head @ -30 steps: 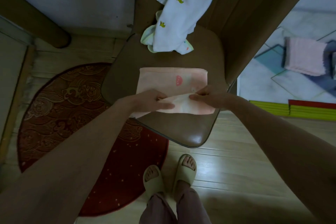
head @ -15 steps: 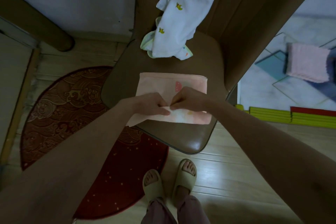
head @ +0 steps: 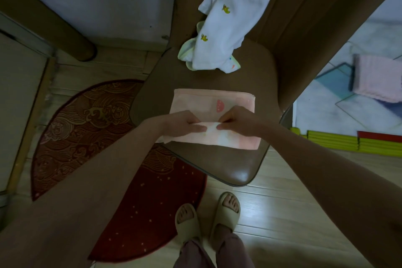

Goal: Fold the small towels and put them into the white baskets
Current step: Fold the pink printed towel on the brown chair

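near the chair seat (head: 235,167) front edge, left hand (head: 182,123) and right hand (head: 237,123) pinch the pink towel's (head: 195,102) near hem. it looks light, limp cloth; best held by its corners. beyond hangs a white duck-print cloth (head: 230,28).

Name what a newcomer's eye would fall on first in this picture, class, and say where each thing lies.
First, the pink towel spread on the brown chair seat at the middle, with the left hand and right hand pinching a folded strip along its near edge. Next, the white cloth with yellow prints draped down the chair back behind it. Then the dark red patterned rug on the floor to the left.
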Available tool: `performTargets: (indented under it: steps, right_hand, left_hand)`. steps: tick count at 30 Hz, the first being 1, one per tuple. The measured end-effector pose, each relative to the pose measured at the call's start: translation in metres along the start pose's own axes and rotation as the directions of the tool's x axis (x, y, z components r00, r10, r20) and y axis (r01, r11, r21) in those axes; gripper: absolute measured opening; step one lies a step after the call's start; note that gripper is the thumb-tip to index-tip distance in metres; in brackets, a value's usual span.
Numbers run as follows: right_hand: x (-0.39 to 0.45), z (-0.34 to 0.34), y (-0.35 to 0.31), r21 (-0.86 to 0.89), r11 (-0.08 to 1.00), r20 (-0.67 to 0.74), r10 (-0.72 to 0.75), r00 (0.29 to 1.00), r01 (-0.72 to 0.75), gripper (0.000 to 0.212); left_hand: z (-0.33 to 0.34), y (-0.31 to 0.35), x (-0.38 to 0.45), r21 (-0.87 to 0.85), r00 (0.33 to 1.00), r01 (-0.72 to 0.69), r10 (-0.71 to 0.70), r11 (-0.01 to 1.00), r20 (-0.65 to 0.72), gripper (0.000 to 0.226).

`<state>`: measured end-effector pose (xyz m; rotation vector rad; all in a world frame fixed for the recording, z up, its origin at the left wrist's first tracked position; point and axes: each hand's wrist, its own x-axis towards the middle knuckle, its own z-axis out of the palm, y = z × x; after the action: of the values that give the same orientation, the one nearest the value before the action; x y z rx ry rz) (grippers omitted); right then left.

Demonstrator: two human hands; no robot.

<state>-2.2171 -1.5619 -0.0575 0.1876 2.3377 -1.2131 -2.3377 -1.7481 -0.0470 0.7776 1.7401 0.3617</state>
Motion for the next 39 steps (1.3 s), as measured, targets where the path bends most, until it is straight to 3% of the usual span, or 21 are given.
performTargets:
  steps: [3,8,12,16,19,24,27,32,35,39]
  right_hand:
    - [0.004,-0.004,0.004,-0.037,0.999,-0.085,0.016,0.996,-0.02,0.023]
    - [0.014,-0.006,0.004,-0.225,0.973,-0.168,0.009,0.986,-0.047,0.023]
    - [0.028,-0.003,0.004,-0.283,0.951,-0.237,0.059,0.97,-0.127,0.024]
    - [0.046,-0.003,0.005,-0.326,0.931,-0.265,0.078,0.961,-0.166,0.022]
    - [0.055,-0.006,0.002,-0.347,0.921,-0.287,0.075,0.955,-0.176,0.02]
    - [0.058,-0.014,-0.004,-0.317,0.92,-0.342,0.114,0.933,-0.229,0.008]
    - [0.056,-0.018,-0.004,-0.301,0.916,-0.381,0.141,0.914,-0.267,0.019]
    - [0.057,-0.019,-0.008,-0.236,0.937,-0.362,0.161,0.918,-0.257,0.012]
    - [0.054,-0.013,-0.007,-0.199,0.941,-0.367,0.186,0.911,-0.273,0.013]
    - [0.054,-0.01,-0.005,-0.11,0.951,-0.418,0.221,0.881,-0.29,0.01]
  left_hand:
    - [-0.005,0.005,0.005,-0.023,1.0,0.02,-0.02,1.0,0.005,0.035]
    - [-0.017,0.001,0.015,0.082,0.999,0.005,-0.008,0.997,0.032,0.033]
    - [-0.033,-0.011,0.028,0.122,0.999,-0.007,0.013,0.992,-0.051,0.029]
    - [-0.05,-0.021,0.037,0.092,0.966,-0.017,0.041,0.996,-0.257,0.046]
    - [-0.059,-0.024,0.039,0.188,0.964,-0.061,0.106,0.98,-0.243,0.043]
    - [-0.073,-0.018,0.046,0.426,0.972,-0.077,0.163,0.901,-0.167,0.032]
    - [-0.082,-0.014,0.053,0.485,0.978,-0.115,0.186,0.867,-0.1,0.03]
    - [-0.085,-0.019,0.065,0.413,0.996,-0.07,0.041,0.908,0.081,0.035]
    - [-0.081,-0.025,0.068,0.348,0.999,-0.026,0.036,0.937,-0.024,0.029]
    - [-0.076,-0.025,0.062,0.386,0.979,-0.076,0.143,0.92,-0.148,0.025]
